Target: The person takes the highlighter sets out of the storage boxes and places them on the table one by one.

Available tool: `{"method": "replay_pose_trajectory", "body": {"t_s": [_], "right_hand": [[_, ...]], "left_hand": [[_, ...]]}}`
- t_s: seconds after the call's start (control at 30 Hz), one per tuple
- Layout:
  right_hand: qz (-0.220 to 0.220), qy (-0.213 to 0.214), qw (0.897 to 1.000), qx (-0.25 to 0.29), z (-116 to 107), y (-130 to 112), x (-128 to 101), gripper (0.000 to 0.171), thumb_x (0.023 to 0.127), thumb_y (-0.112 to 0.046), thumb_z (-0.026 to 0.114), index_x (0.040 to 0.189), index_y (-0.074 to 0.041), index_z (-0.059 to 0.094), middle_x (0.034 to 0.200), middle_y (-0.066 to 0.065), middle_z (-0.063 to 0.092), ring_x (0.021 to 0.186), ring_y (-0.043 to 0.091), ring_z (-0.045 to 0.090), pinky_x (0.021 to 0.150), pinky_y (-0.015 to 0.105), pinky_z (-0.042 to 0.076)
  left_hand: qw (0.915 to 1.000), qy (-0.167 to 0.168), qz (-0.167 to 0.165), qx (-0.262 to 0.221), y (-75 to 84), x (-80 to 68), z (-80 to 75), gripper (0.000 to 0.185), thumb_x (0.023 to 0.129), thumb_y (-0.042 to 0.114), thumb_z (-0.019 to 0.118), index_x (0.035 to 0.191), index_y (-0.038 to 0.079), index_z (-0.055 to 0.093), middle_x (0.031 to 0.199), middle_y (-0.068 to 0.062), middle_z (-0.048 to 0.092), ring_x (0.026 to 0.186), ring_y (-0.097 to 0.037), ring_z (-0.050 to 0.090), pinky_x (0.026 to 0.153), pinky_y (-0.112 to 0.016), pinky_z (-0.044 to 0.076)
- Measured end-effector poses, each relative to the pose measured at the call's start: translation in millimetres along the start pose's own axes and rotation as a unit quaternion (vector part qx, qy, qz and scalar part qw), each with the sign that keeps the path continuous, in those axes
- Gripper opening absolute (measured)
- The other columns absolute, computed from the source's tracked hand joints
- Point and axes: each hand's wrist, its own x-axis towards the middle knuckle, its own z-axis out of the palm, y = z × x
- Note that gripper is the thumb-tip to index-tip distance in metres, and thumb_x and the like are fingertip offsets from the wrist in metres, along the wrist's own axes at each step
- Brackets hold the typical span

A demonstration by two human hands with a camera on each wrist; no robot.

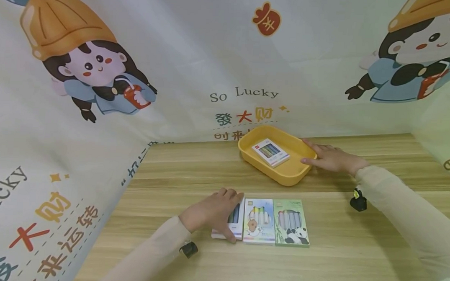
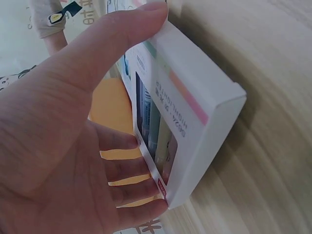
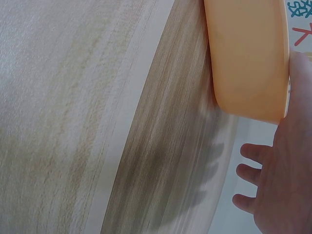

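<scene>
We have our left hand (image 1: 216, 211) down at the near edge of the table (image 1: 355, 263), thumb and fingers pinched across the white box of highlighters (image 2: 187, 124), the leftmost of three boxes in a row. In the left wrist view the thumb (image 2: 119, 39) lies along one long edge and the fingers (image 2: 129, 183) curl under the other, so the box is tipped up off the wood, held by its narrow sides. We judge it light and stiff, thin card with a clear window over the pens, so we keep the pinch on the card edges and off that window, which looks likely to dent. At three o'clock from it lies the bear box (image 1: 259, 221), then the panda box (image 1: 291, 222), both flat. Up at one o'clock sits the yellow tray (image 1: 297, 175) with one more box (image 1: 270, 152) inside. Our right hand (image 1: 331, 158) rests at the tray's three o'clock rim, fingers straight, touching the rim without gripping it.
</scene>
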Motion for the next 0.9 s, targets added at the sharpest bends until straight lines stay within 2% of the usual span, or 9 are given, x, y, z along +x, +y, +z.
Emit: {"method": "replay_pose_trajectory", "body": {"t_s": [0.2,0.9], "right_hand": [[0.001,-0.001,1.000,-0.001,0.6,1.8,1.3,0.085,0.097,-0.069,0.031,0.160,-0.024,-0.005,0.163,0.025,0.017,0.145,0.057,0.019,0.114,0.076,0.014],[0.001,0.001,1.000,0.004,0.5,1.4,1.4,0.085,0.098,-0.068,0.032,0.160,-0.023,-0.005,0.164,0.025,0.016,0.145,0.058,0.018,0.114,0.076,0.014]], "left_hand": [[1.0000,0.003,0.001,-0.008,1.7,-1.4,1.5,0.124,0.062,0.063,0.085,0.156,0.009,0.027,0.155,-0.010,0.040,0.141,-0.028,0.040,0.120,-0.044,0.036],[0.9999,0.009,0.008,0.010,3.1,0.7,8.4,0.124,0.062,0.064,0.084,0.156,0.007,0.026,0.153,-0.011,0.041,0.138,-0.028,0.041,0.118,-0.043,0.038]]}}
